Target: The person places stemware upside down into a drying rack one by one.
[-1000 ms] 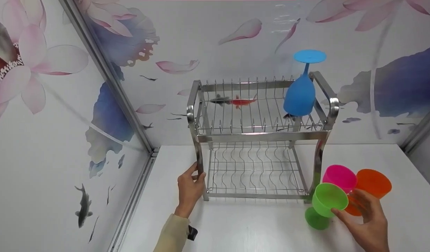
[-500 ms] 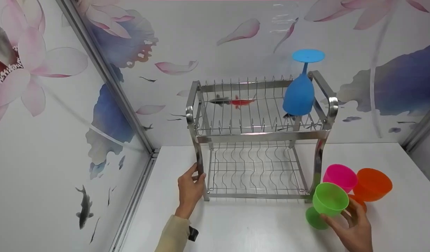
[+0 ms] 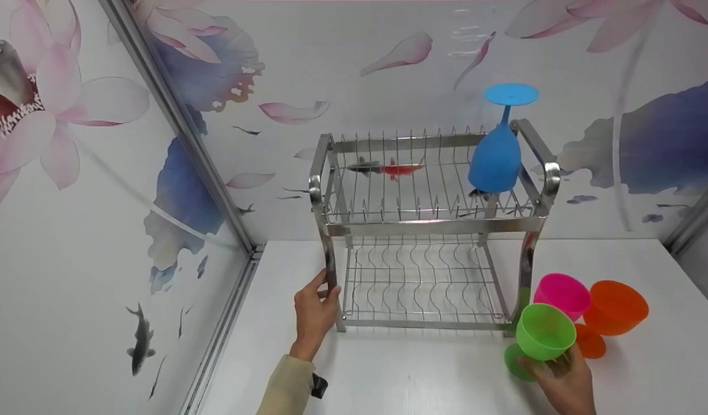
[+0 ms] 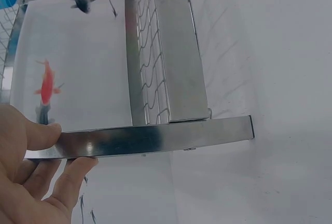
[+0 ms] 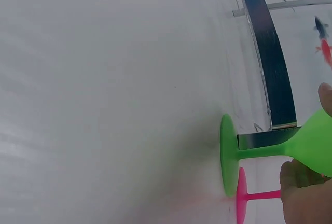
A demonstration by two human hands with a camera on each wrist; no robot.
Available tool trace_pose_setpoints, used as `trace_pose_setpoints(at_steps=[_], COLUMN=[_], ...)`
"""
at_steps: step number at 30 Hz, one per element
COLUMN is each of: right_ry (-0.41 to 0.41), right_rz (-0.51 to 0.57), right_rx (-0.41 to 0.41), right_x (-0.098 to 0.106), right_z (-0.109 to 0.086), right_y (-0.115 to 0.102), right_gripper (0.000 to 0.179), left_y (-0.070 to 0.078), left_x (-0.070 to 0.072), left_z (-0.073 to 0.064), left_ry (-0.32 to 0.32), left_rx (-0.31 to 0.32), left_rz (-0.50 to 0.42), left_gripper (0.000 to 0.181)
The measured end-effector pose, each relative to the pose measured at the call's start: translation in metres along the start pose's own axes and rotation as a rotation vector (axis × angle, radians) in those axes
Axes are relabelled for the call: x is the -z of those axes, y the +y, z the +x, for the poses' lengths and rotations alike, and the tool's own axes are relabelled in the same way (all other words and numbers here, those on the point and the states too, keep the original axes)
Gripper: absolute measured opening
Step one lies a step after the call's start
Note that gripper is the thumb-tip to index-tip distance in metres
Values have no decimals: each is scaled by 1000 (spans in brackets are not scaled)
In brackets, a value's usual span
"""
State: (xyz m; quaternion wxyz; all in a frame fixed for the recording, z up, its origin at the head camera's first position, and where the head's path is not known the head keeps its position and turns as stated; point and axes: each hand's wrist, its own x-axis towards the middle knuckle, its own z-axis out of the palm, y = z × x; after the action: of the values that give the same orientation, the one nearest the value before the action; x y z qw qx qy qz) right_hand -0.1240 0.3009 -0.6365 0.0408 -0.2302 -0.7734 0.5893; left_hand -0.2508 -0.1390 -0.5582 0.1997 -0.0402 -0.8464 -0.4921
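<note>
In the head view, my left hand (image 3: 315,311) grips the front left leg of a two-tier metal dish rack (image 3: 432,226). The left wrist view shows thumb and fingers on either side of that flat metal leg (image 4: 129,141). At the rack's front right corner, my right hand (image 3: 564,380) holds a green plastic goblet (image 3: 545,329) low on its bowl, thumb by the stem. From the right wrist, the goblet's stem (image 5: 262,152) and round foot show in full, while its bowl is partly cut off. A blue goblet (image 3: 496,164) stands upside down on the rack's upper tier.
Close behind the green goblet stand a pink goblet (image 3: 563,293) and an orange goblet (image 3: 616,307), both upright on the white table (image 3: 411,374). Flower-printed panels (image 3: 354,52) rise behind and to the left. Wire dividers line both rack tiers.
My right hand has shifted left and lower around the green goblet, uncovering the orange goblet's foot. My left hand stays on the rack leg.
</note>
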Motion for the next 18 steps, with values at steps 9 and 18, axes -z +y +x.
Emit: trace_pose_setpoints(at_steps=[9,18], right_ry=[-14,62], right_rz=[-25,-49], right_rx=[10,81], right_x=[1,4], right_z=[1,-12], right_y=[1,-11], right_gripper=[107,98], left_y=[-1,1], left_x=[0,1], left_z=[-3,-4], left_ry=[4,-13], left_rx=[10,41], left_rz=[-30,-140], left_gripper=[45,47])
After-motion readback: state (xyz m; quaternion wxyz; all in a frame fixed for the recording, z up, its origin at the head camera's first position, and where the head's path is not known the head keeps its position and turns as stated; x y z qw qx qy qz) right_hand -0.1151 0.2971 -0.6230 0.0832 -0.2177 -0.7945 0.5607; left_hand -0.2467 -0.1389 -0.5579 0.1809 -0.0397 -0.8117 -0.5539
